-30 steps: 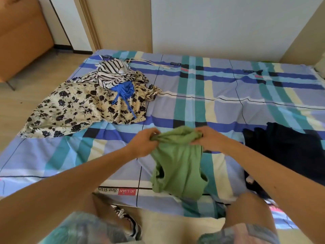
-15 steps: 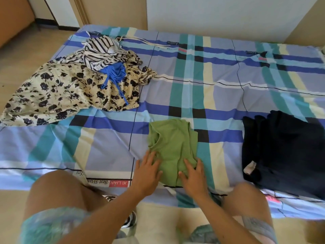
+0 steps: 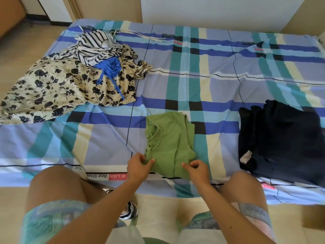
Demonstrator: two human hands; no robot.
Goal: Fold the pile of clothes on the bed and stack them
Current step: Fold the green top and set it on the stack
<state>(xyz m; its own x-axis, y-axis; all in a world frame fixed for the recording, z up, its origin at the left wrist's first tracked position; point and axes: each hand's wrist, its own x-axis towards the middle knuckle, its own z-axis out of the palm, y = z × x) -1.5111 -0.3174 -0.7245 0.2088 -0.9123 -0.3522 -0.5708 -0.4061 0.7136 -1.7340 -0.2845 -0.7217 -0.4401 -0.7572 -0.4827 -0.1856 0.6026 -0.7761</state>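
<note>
Both hands have changed since half a second ago. Back then they were pressed flat on the green top (image 3: 168,143) with fingers spread; now they've slid back to its near edge and curled up. On my feed the left hand (image 3: 139,167) is pinching the near-left corner of the fabric, thumb on top and fingers tucked round the bunched bit. The right hand (image 3: 197,170) sits at the near-right corner with its fingers curled and the thumb tip touching the cloth, but honestly I can't tell whether it has any fabric pinched or is just resting there.

That top hasn't gone anywhere: same spot as before, lying on the plaid bed (image 3: 211,85) close to the near edge, folded narrow with the neckline on its left side. A second ago it was still up in the air, bunched between both hands, so it's come down and stayed down.

Everything else looks unmoved. The floral dress (image 3: 58,88) is spread out far left with the striped garment (image 3: 95,48) and the blue garment (image 3: 110,67) heaped on it, well apart from the top. The dark clothes (image 3: 284,138) sit off to the right.
</note>
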